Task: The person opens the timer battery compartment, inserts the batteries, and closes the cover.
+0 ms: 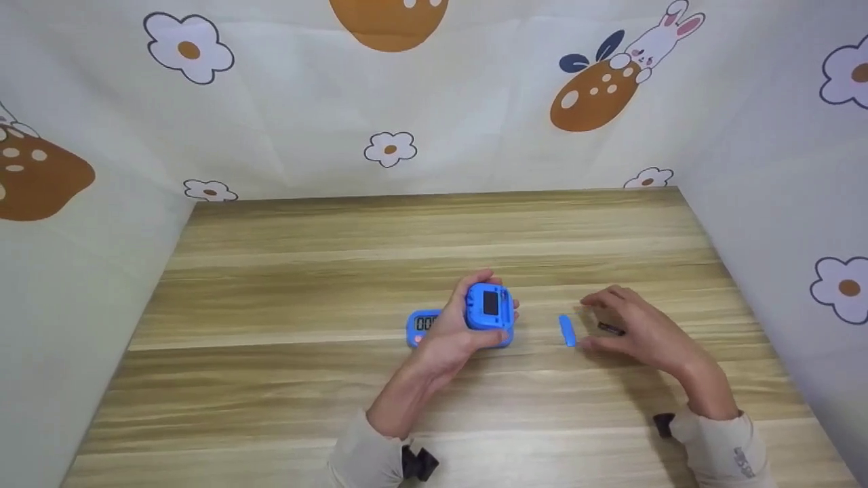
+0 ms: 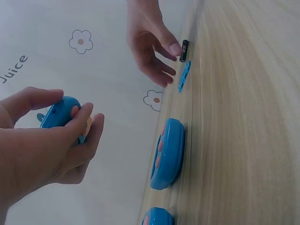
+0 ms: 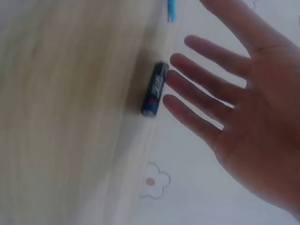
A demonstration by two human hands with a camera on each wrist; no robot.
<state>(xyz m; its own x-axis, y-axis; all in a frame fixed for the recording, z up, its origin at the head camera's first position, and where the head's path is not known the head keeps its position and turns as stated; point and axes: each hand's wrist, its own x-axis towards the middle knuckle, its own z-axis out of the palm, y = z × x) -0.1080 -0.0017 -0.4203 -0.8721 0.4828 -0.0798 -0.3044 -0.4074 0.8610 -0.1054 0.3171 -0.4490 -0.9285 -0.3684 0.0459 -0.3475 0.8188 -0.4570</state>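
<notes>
My left hand (image 1: 449, 332) grips a blue digital timer (image 1: 483, 320), its back turned up with a dark rectangle on it. A slot along its right side lies uncovered. The right hand (image 1: 641, 329) is spread over the table with nothing between its fingers. Close under it a small dark cylindrical battery (image 3: 155, 89) lies on the wood, fingertips beside it in the right wrist view. A narrow blue battery cover (image 1: 567, 330) lies just left of the right fingertips.
Another blue timer (image 1: 412, 329), display up, lies on the table partly behind my left hand. The left wrist view shows two blue timers on the wood, a nearer one (image 2: 157, 216) and a farther one (image 2: 174, 154). Patterned cloth walls (image 1: 291, 102) enclose the wooden table (image 1: 271, 285).
</notes>
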